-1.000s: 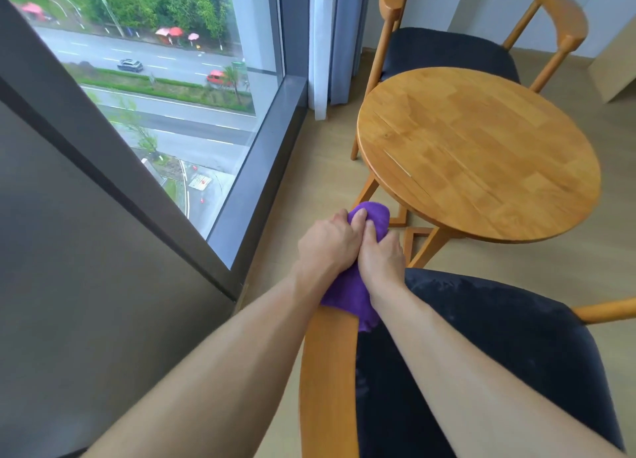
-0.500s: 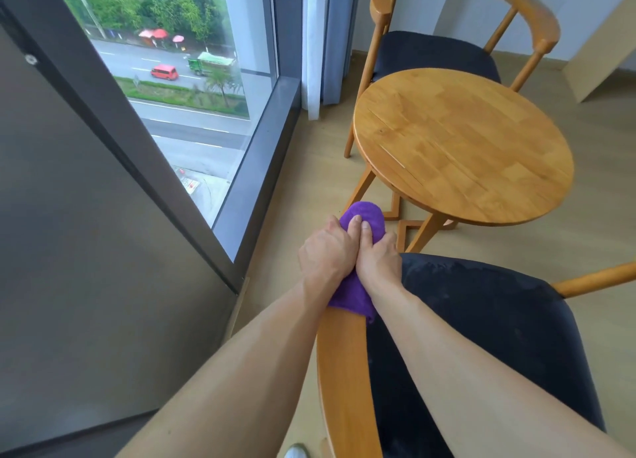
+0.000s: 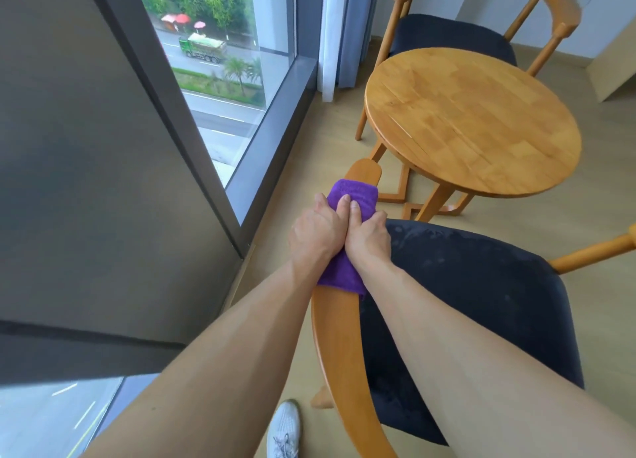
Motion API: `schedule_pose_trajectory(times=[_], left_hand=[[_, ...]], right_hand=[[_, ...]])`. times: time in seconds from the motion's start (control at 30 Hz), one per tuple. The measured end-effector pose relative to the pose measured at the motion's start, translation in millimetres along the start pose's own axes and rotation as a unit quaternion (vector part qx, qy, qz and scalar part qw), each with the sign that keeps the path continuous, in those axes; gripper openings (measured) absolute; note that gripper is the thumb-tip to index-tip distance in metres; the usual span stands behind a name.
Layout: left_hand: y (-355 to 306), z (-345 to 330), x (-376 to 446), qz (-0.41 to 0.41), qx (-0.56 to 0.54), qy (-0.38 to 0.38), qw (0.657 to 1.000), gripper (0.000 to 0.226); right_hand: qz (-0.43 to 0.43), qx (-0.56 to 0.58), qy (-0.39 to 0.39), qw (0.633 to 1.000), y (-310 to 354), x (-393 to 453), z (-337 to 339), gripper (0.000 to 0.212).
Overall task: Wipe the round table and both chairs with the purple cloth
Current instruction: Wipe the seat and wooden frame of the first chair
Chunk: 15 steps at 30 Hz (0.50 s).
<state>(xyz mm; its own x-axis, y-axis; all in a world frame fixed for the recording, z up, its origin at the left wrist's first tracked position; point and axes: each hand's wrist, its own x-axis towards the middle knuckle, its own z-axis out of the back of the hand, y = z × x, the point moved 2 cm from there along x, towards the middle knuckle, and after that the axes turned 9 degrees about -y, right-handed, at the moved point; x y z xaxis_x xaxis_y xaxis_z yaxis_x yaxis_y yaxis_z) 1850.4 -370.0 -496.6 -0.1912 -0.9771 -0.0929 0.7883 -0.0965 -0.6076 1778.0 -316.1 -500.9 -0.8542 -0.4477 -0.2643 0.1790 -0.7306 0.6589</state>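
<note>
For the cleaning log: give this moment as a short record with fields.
cloth: purple cloth wrapped over the near chair's wooden armrest
left hand: grips the cloth
right hand: grips the cloth, thumbs side by side
round table: bare wooden top, untouched
far chair: behind the table
floor: white shoe below the armrest

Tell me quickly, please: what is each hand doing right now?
Left hand: closed, gripping the purple cloth wrapped over the near chair's wooden armrest.
Right hand: closed, gripping the same cloth beside the left hand.
</note>
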Motion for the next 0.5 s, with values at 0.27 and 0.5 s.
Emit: schedule_pose_trajectory(times=[0.27, 0.5], left_hand=[[19.3, 11.5, -55.3, 0.044, -0.014, -0.033, 0.998, 0.051], [39.6, 20.7, -144.8, 0.119, -0.101, -0.056, 0.986, 0.041]], right_hand=[[0.033, 0.002, 0.039, 0.999, -25.2, -41.2, 8.4, 0.057], [0.073, -0.007, 0.119, 0.990, -69.4, -103.1, 35.0, 0.048]])
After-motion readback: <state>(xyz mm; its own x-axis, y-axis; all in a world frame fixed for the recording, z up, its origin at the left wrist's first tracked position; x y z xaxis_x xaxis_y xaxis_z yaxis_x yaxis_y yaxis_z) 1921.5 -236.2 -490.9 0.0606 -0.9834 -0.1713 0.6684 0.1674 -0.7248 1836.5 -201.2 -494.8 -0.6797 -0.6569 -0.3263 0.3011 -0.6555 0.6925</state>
